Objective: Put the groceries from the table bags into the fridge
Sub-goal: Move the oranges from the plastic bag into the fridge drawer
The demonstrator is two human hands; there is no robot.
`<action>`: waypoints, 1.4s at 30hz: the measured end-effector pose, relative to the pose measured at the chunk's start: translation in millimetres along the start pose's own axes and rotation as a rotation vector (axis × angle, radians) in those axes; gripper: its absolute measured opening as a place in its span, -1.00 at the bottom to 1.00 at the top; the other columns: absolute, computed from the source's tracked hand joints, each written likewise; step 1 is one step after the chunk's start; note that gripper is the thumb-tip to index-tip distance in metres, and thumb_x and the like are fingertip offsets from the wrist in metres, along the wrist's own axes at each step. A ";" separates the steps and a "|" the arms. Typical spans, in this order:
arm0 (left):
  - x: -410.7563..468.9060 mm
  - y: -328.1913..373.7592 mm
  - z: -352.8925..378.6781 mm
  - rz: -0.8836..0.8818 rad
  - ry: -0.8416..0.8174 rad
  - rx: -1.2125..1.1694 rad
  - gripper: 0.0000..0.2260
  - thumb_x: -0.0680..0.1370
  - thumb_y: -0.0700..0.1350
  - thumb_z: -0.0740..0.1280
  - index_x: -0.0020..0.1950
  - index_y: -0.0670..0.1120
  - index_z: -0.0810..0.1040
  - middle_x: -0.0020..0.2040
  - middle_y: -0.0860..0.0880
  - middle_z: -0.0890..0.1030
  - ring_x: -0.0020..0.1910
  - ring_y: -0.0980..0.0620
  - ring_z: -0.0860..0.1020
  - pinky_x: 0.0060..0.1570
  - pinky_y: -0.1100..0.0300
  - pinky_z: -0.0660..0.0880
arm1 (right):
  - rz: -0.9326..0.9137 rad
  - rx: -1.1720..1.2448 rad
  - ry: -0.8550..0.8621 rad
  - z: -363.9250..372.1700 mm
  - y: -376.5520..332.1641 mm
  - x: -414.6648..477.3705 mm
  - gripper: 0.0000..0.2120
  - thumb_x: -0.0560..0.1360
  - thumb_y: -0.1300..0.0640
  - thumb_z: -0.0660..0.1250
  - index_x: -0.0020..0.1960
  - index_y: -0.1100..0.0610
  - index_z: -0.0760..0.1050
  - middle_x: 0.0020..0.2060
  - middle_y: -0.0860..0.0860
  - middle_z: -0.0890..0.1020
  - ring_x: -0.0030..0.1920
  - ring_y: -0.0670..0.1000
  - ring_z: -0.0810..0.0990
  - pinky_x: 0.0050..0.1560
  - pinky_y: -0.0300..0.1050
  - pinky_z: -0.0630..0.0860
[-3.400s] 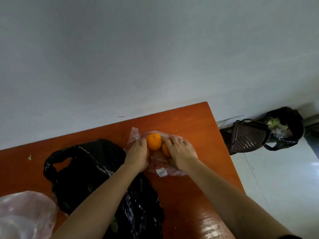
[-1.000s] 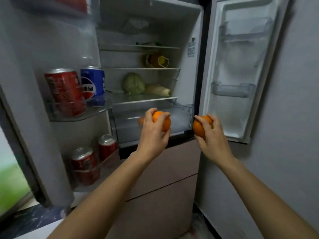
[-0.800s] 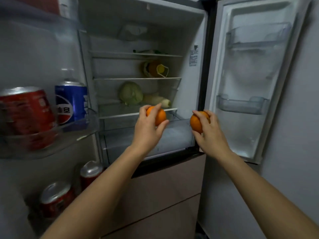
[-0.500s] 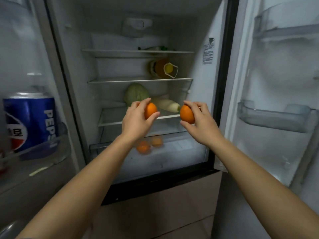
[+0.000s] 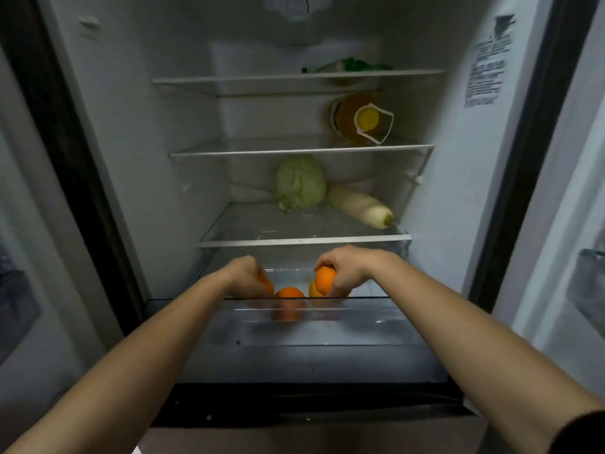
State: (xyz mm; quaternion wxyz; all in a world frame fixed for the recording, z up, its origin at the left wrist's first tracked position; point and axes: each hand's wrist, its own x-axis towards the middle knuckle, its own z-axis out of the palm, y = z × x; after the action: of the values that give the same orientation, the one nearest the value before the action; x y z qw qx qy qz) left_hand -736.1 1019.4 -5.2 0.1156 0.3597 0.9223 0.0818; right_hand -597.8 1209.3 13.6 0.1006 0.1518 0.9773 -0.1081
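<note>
Both my hands reach down into the clear crisper drawer (image 5: 327, 326) at the bottom of the open fridge. My right hand (image 5: 347, 267) grips an orange (image 5: 324, 277) just above another orange (image 5: 313, 290) lying in the drawer. My left hand (image 5: 245, 276) is curled round an orange (image 5: 265, 285) that shows only as a blurred orange edge beside the fingers. A loose orange (image 5: 289, 293) lies in the drawer between the two hands.
On the glass shelf (image 5: 304, 240) above the drawer lie a green cabbage (image 5: 299, 183) and a white radish (image 5: 360, 206). An amber bottle with a yellow cap (image 5: 360, 121) lies one shelf higher, greens (image 5: 353, 65) on the top shelf. Open door bins flank both sides.
I carried two oranges from the table bag to the fridge. In the last half second both hands dropped from shelf height into the crisper drawer, and the view moved closer.
</note>
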 end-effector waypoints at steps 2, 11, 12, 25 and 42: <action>6.7 -2.1 3.5 0.017 -0.112 0.049 -0.73 0.41 0.10 0.46 -0.05 -0.06 0.68 -0.06 -0.04 0.69 -0.13 0.06 0.61 -0.15 0.19 0.52 | -0.010 0.017 -0.119 5.7 -4.3 14.8 -0.43 0.44 0.10 0.47 0.42 -0.10 0.42 0.21 0.02 0.48 -0.04 0.05 0.61 -0.16 -0.10 0.64; 26.6 -3.7 16.0 0.109 -0.346 0.140 -0.67 0.55 -0.15 0.40 0.32 -0.01 0.57 0.20 -0.10 0.63 0.13 -0.06 0.61 0.16 0.08 0.55 | -0.057 -0.103 -0.247 34.8 -15.9 58.0 -0.35 0.35 -0.07 0.61 0.38 -0.12 0.46 0.21 0.02 0.58 0.12 0.10 0.62 0.20 0.05 0.58; 27.4 -4.0 16.4 0.115 -0.337 0.140 -0.69 0.55 -0.16 0.40 0.30 -0.02 0.58 0.19 -0.09 0.64 0.13 -0.06 0.62 0.15 0.09 0.55 | -0.058 -0.093 -0.248 35.0 -13.8 58.0 -0.36 0.34 -0.08 0.61 0.37 -0.13 0.48 0.20 0.01 0.58 0.11 0.09 0.62 0.20 0.04 0.59; -8.6 -2.5 -15.0 0.153 0.645 0.021 -0.58 0.63 0.11 0.22 0.42 -0.06 0.45 0.39 -0.13 0.45 0.37 -0.16 0.42 0.25 -0.03 0.44 | 0.009 0.037 0.488 -2.3 -8.2 5.9 -0.44 0.62 -0.24 0.14 0.54 -0.02 0.26 0.50 0.13 0.29 0.47 0.18 0.31 0.37 0.13 0.38; -149.1 -28.1 58.0 -0.045 1.070 0.169 -0.47 0.63 0.13 0.15 0.52 -0.12 0.35 0.55 -0.26 0.24 0.53 -0.26 0.21 0.40 -0.25 0.27 | -0.276 0.114 1.036 52.7 -74.5 -24.3 -0.35 0.62 -0.27 0.08 0.61 0.00 0.11 0.61 0.19 -0.03 0.59 0.24 0.00 0.50 0.24 0.15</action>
State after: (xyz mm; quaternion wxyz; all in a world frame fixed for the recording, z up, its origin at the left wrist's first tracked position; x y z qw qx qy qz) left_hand -631.9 901.1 -44.4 -0.3978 0.2559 0.8632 0.1764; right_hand -590.2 1120.6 -17.8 -0.4182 0.0605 0.9024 -0.0844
